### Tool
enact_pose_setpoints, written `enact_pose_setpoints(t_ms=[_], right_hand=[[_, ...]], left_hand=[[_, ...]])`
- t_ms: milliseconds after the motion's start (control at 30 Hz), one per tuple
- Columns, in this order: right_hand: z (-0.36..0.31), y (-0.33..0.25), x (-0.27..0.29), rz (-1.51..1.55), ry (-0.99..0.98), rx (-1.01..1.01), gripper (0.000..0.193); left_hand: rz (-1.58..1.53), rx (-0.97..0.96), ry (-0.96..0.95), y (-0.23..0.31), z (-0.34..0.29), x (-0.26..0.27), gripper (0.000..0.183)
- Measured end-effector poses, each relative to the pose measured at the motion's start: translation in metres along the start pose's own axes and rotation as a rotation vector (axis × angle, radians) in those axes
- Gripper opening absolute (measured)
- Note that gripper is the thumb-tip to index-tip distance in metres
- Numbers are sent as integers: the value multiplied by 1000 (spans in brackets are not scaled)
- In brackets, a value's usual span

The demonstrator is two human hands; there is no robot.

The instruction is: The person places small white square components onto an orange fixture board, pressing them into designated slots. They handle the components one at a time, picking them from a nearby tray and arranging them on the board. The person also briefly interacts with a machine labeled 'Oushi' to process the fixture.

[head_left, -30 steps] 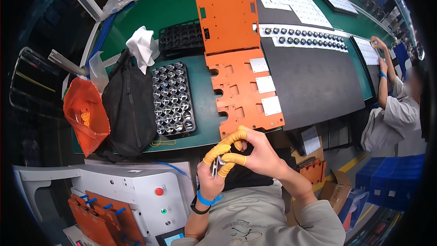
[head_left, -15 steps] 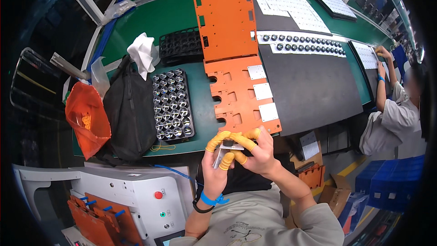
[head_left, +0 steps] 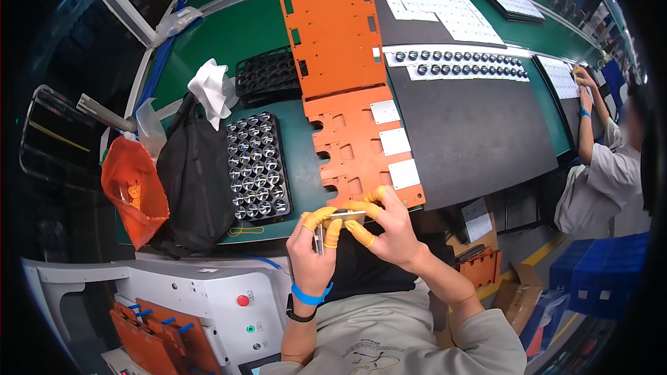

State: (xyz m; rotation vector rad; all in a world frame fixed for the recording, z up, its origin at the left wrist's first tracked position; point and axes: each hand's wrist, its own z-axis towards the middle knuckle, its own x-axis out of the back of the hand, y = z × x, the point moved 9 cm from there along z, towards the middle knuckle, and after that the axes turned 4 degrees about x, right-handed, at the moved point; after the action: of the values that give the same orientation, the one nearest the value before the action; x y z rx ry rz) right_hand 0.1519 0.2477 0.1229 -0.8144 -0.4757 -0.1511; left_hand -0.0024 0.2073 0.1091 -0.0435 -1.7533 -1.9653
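Observation:
Yellow finger cots cover several fingertips of both hands. My left hand (head_left: 310,253) and my right hand (head_left: 394,236) pinch a small flat metal plate (head_left: 351,216) between them, just in front of the bench edge. It is seen nearly edge-on, so its faces are mostly hidden. A second thin, shiny piece (head_left: 319,239) sticks out along my left palm; its kind cannot be made out. Beyond the hands lies an orange fixture board (head_left: 358,125) with cut-outs and three white square plates (head_left: 394,142) along its right side. Its orange upper panel (head_left: 330,35) lies folded back.
Left of the fixture stands a black tray (head_left: 281,198) of shiny round lens-like parts, with an empty black tray (head_left: 267,73) behind. A black bag (head_left: 194,180) and an orange bag (head_left: 132,191) sit farther left. Rows of black round parts (head_left: 469,69) line the dark mat (head_left: 479,139). A co-worker (head_left: 601,160) works at right.
Both hands have turned the plate so it now shows edge-on; the black round part seen on it before is out of sight. The view has shifted slightly.

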Motion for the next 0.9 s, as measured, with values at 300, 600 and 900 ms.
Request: enact_pose_setpoints(t_ms=[300, 600, 900], right_hand=[[-2, 19, 7, 119, 13, -182, 48], [-8, 20, 6, 94, -11, -144, 49], [-9, 21, 5, 99, -32, -162, 49]], left_hand=[[247, 32, 202, 1, 21, 6, 17], [422, 53, 111, -2, 29, -7, 21], [475, 144, 23, -11, 33, -11, 19]])
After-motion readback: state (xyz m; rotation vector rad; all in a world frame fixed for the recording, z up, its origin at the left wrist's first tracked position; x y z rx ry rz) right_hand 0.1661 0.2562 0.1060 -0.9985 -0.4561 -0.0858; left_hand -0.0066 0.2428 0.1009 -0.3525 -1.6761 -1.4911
